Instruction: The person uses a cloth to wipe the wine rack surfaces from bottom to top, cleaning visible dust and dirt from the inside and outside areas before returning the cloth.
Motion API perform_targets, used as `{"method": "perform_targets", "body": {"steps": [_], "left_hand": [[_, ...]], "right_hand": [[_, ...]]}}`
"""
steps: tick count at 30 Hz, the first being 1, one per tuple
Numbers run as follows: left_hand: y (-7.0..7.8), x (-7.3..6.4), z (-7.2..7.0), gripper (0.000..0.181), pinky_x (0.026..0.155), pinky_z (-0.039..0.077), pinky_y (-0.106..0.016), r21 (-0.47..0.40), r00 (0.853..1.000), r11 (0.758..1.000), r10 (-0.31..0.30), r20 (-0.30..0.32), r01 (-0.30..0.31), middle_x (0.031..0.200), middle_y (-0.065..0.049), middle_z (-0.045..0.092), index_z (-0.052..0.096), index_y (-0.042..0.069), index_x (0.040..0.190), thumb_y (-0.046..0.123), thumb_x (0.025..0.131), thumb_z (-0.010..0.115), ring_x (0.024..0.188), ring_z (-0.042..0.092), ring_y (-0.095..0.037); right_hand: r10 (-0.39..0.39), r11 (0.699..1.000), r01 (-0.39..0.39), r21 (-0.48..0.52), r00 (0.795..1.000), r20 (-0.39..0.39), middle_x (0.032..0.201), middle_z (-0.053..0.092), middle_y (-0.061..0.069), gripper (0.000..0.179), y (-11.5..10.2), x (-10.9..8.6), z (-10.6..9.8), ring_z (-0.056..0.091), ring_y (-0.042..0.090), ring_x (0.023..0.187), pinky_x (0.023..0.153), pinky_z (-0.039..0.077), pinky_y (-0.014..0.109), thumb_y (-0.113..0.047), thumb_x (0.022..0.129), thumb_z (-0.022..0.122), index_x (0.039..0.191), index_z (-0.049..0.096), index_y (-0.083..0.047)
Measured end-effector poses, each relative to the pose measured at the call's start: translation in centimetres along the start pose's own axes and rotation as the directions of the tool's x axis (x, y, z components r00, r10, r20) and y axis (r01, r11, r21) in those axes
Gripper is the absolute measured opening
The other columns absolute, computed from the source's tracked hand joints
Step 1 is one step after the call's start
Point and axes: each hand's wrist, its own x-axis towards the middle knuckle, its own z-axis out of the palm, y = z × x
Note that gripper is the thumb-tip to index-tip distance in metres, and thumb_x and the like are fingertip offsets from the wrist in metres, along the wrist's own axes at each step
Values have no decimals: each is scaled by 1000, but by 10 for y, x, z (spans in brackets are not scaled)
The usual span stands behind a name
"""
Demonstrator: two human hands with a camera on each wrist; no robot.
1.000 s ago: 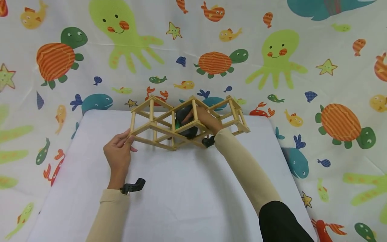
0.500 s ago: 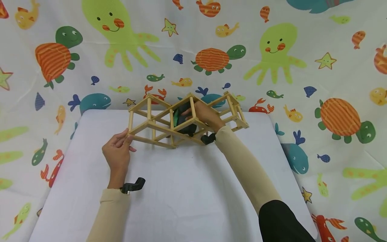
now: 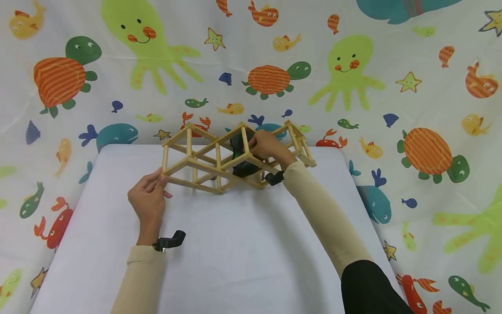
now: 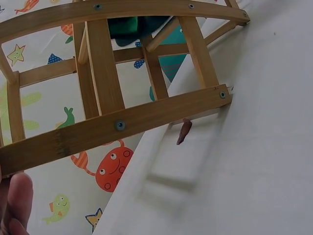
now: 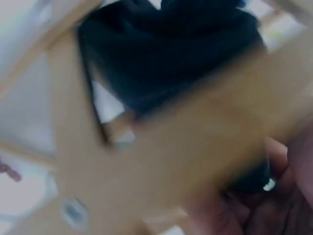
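A light wooden folding rack (image 3: pixel 204 161) of crossed slats and dowels stands zigzag on the white table. My left hand (image 3: pixel 149 194) pinches its lower left corner; in the left wrist view a fingertip (image 4: pixel 20 192) touches the end of the slat. Inside the rack's middle section sits a dark, cloth-like item (image 3: pixel 244 168) with a green patch; its kind is unclear. My right hand (image 3: pixel 268 146) reaches in at the middle section and grips the dark item's edge. Blurred slats partly cover those fingers (image 5: pixel 279 156) in the right wrist view.
A small reddish-brown piece (image 4: pixel 184 131) lies on the table behind the rack's lower slat. The white table (image 3: pixel 219 253) spreads in front. Directly behind it hangs a curtain (image 3: pixel 176 100) printed with sea animals.
My right hand has shifted from the left side of the middle upright to its right side. The dark item has shifted slightly with it. The left hand keeps its hold on the rack's corner.
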Motion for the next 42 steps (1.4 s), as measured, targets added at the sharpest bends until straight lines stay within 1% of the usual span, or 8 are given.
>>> {"method": "perform_targets", "body": {"steps": [7,13,16,19,24,29,37,42], "left_hand": [[-3,1,-2,37,52,55,-17,1,1000,1000,3,-21,-3,125,-14,78,77,10,129,13,93,81,67,72,1],[-2,3,-2,37,54,56,-16,10,1000,1000,7,-1,-7,126,-12,78,77,14,129,17,93,81,71,73,2],[0,3,-1,36,54,56,-16,8,1000,1000,6,-1,-6,126,-12,78,78,15,128,17,92,81,71,73,2],[2,2,-2,36,55,56,-16,9,1000,1000,4,1,-4,125,-10,79,78,15,128,18,92,82,70,73,1],[0,5,-2,37,54,56,-17,2,1000,1000,4,5,-4,124,-7,80,78,13,128,18,91,82,69,73,-1],[-1,12,-4,38,54,56,-16,10,1000,1000,-23,11,23,126,-6,79,78,15,129,19,91,82,74,75,-1],[-1,17,-8,39,54,55,-15,41,999,998,-43,15,42,127,-6,78,77,18,131,20,92,81,70,73,-1],[-1,16,-6,39,54,55,-16,36,998,998,-58,21,57,122,0,80,77,17,130,20,92,82,64,71,-2]], "right_hand": [[-41,955,74,287,992,-118,139,71,9,19,11,-27,-28,60,20,110,79,53,28,-16,100,70,111,85,-15],[-43,782,254,569,933,-358,142,65,14,22,38,-56,-58,67,17,106,78,62,22,-6,96,75,116,83,-10],[-41,673,378,636,877,-478,136,68,15,28,59,-69,-74,72,19,108,85,64,23,-1,93,80,121,81,-5],[28,618,428,659,826,-562,135,67,11,33,85,-78,-83,70,19,116,90,62,22,3,90,81,122,80,-5],[186,632,347,693,800,-570,142,61,9,36,128,-86,-81,66,20,123,91,61,19,4,93,78,126,80,-10],[178,635,275,722,858,-482,139,60,5,36,157,-93,-71,69,14,116,89,62,21,4,95,76,129,78,-8],[-5,885,102,455,978,-208,131,73,9,30,162,-90,-61,67,10,113,89,59,19,-3,95,79,124,80,-9],[-130,934,119,337,992,10,125,79,6,18,148,-68,-57,54,3,82,67,47,20,-4,96,76,113,83,-4]]}}
